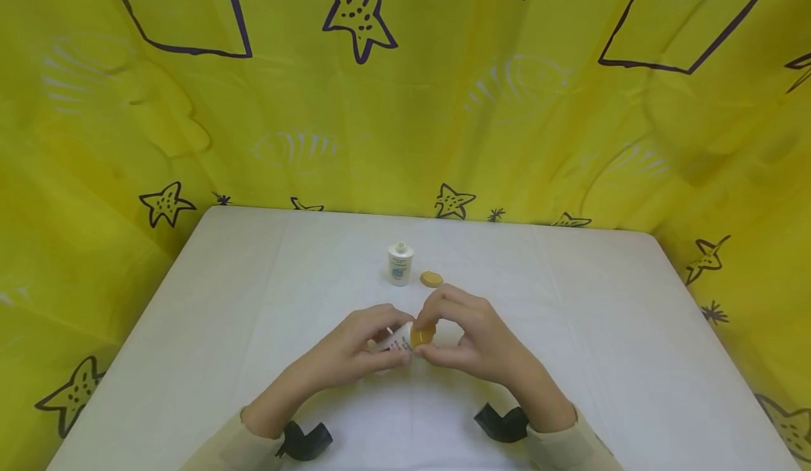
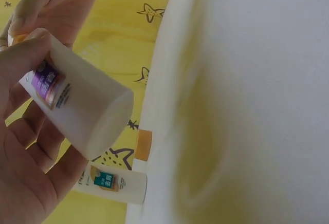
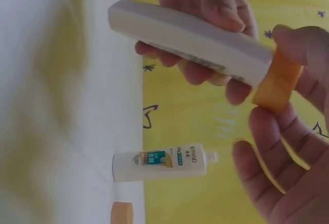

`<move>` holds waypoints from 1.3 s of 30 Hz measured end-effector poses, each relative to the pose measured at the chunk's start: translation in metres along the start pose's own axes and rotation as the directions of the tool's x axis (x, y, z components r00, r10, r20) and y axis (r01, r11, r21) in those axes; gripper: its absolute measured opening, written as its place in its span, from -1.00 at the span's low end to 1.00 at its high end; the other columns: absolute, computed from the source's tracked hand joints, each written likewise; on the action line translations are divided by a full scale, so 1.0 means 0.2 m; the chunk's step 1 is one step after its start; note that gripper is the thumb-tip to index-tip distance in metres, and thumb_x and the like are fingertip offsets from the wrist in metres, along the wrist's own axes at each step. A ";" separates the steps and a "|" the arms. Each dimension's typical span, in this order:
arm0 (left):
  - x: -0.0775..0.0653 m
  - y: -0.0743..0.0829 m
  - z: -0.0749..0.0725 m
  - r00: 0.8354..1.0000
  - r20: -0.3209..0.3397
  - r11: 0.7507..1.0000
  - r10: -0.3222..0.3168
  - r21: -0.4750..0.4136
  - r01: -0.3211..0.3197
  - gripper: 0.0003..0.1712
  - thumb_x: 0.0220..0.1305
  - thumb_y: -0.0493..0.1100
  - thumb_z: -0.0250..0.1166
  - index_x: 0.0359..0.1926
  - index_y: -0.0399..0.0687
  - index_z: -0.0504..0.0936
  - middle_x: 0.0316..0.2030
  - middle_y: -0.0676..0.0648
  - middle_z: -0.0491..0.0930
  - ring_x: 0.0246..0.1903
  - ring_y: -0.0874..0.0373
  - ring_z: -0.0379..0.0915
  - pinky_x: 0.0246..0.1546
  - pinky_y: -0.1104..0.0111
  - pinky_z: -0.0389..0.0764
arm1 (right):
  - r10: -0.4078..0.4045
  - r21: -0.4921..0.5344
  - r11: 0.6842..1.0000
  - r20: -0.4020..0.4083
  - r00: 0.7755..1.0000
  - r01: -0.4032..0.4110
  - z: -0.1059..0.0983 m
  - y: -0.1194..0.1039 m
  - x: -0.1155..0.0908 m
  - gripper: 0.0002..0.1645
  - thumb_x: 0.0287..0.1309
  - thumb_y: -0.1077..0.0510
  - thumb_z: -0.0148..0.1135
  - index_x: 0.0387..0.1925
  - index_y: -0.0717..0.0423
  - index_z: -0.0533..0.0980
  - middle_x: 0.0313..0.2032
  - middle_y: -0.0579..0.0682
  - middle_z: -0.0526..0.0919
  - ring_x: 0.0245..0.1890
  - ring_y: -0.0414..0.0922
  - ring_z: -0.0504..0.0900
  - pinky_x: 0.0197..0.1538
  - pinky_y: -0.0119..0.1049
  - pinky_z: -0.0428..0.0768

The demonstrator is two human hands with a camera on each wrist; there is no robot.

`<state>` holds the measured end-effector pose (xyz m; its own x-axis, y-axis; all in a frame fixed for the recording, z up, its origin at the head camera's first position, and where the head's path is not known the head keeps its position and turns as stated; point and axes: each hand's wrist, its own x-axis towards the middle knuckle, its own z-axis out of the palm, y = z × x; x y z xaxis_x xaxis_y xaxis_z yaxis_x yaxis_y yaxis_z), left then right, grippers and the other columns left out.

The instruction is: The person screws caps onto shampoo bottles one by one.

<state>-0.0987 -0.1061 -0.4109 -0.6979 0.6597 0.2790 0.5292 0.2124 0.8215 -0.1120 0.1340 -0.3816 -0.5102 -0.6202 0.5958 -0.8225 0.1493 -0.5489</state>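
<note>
My left hand (image 1: 361, 344) grips a small white bottle (image 1: 395, 338) with a purple label (image 2: 46, 84), held on its side just above the table. My right hand (image 1: 459, 337) pinches the orange cap (image 1: 422, 334) on that bottle's neck, thumb and fingers curled round the cap (image 3: 277, 82). The bottle's body (image 3: 190, 41) runs between both hands in the right wrist view. Behind the hands a second white bottle (image 1: 400, 263) with a teal label stands upright with no cap on. Its loose orange cap (image 1: 431, 279) lies on the table beside it.
A white table (image 1: 621, 358) carries everything, with its far edge against a yellow sheet (image 1: 443, 105) printed with purple stars. The sheet also hangs along both sides. Black straps (image 1: 304, 439) sit on both wrists.
</note>
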 end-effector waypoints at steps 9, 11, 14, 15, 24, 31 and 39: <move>0.00 -0.03 -0.01 0.999 0.022 0.995 -0.045 -0.084 0.047 -0.63 0.29 -0.08 0.39 0.10 0.11 0.59 -0.07 0.13 0.64 -0.28 0.28 0.59 -0.12 0.30 0.67 | 0.022 -0.001 1.000 0.059 0.998 -0.022 -0.01 0.00 0.00 -0.66 0.00 0.30 0.45 -0.18 -0.05 0.58 -0.20 -0.22 0.61 -0.17 -0.28 0.56 -0.11 -0.39 0.62; 0.00 -0.03 -0.01 0.999 0.013 0.997 -0.038 -0.070 0.039 -0.63 0.29 -0.07 0.39 0.10 0.10 0.59 -0.09 0.13 0.63 -0.27 0.29 0.58 -0.14 0.31 0.68 | 0.044 -0.003 0.999 0.064 0.997 -0.044 -0.01 0.00 0.00 -0.67 0.01 0.29 0.46 -0.19 -0.06 0.58 -0.21 -0.24 0.61 -0.17 -0.29 0.55 -0.12 -0.39 0.63; 0.00 -0.03 -0.01 0.999 -0.003 0.998 -0.038 -0.052 0.038 -0.63 0.28 -0.07 0.40 0.09 0.11 0.59 -0.12 0.15 0.62 -0.26 0.30 0.55 -0.15 0.34 0.67 | 0.068 -0.006 0.998 0.058 0.996 -0.068 -0.01 -0.01 0.00 -0.67 0.00 0.29 0.47 -0.21 -0.08 0.59 -0.23 -0.24 0.61 -0.19 -0.29 0.55 -0.15 -0.35 0.64; 0.00 -0.02 -0.01 0.999 -0.011 0.998 -0.036 -0.044 0.036 -0.63 0.28 -0.07 0.40 0.09 0.12 0.59 -0.13 0.15 0.62 -0.26 0.30 0.54 -0.15 0.34 0.67 | 0.075 -0.008 0.997 0.055 0.996 -0.075 -0.01 -0.01 0.00 -0.67 0.00 0.28 0.47 -0.21 -0.09 0.59 -0.23 -0.25 0.62 -0.19 -0.29 0.56 -0.16 -0.35 0.64; 0.00 -0.01 0.02 0.996 -0.084 0.999 -0.013 0.035 0.016 -0.63 0.23 -0.06 0.45 0.05 0.16 0.61 -0.14 0.22 0.62 -0.26 0.34 0.53 -0.18 0.39 0.66 | 0.097 -0.022 0.995 0.007 0.995 -0.097 0.01 -0.02 0.01 -0.67 -0.05 0.26 0.49 -0.26 -0.13 0.59 -0.29 -0.28 0.63 -0.26 -0.31 0.56 -0.27 -0.30 0.64; 0.00 0.01 0.04 0.988 -0.151 0.988 -0.022 0.146 0.044 -0.63 0.19 -0.02 0.47 0.01 0.20 0.61 -0.15 0.30 0.59 -0.23 0.35 0.49 -0.21 0.44 0.63 | 0.118 -0.037 0.992 -0.009 0.993 -0.119 0.01 -0.02 0.00 -0.68 -0.03 0.25 0.48 -0.25 -0.13 0.60 -0.27 -0.27 0.64 -0.24 -0.30 0.57 -0.22 -0.39 0.61; 0.00 0.03 0.05 0.980 -0.198 0.964 0.017 0.265 0.037 -0.62 0.19 0.02 0.46 0.00 0.13 0.59 -0.25 0.23 0.54 -0.34 0.35 0.40 -0.33 0.49 0.52 | 0.138 -0.040 0.989 -0.027 0.990 -0.139 0.02 -0.02 0.00 -0.70 -0.01 0.22 0.48 -0.24 -0.14 0.60 -0.27 -0.27 0.65 -0.25 -0.29 0.57 -0.24 -0.31 0.62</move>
<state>-0.0910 -0.0971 -0.4117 -0.7705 0.5072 0.3861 0.6122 0.4199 0.6700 -0.1084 0.1295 -0.3818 -0.6257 -0.5724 0.5300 -0.7528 0.2651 -0.6025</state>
